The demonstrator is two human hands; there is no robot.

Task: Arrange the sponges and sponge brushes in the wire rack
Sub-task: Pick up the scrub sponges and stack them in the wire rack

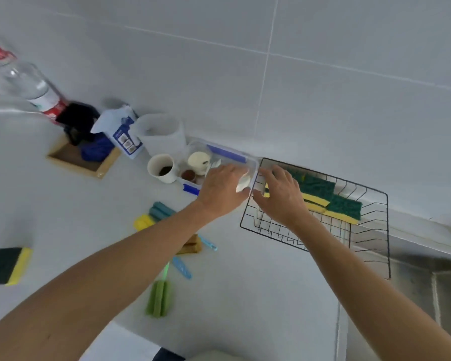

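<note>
1. Both hands reach the wire rack (323, 230): the left hand (223, 190) has its fingers closed on something white, and the right hand (280, 192) has loosely spread fingers over the rack's sponges (331, 198).
2. Risk, I'd say: a wrist could nudge the clear container (229, 155) touching the rack.
3. A sponge (7, 265) and sponge brushes (159, 298) wait on the white tabletop (245, 295), with a tiled wall behind and a sink (414, 269) beside.

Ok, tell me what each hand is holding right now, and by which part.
Left hand rests on the clear container; its grip cannot be told. Right hand is at the wire rack's left rim, apparently gripping it.
</note>
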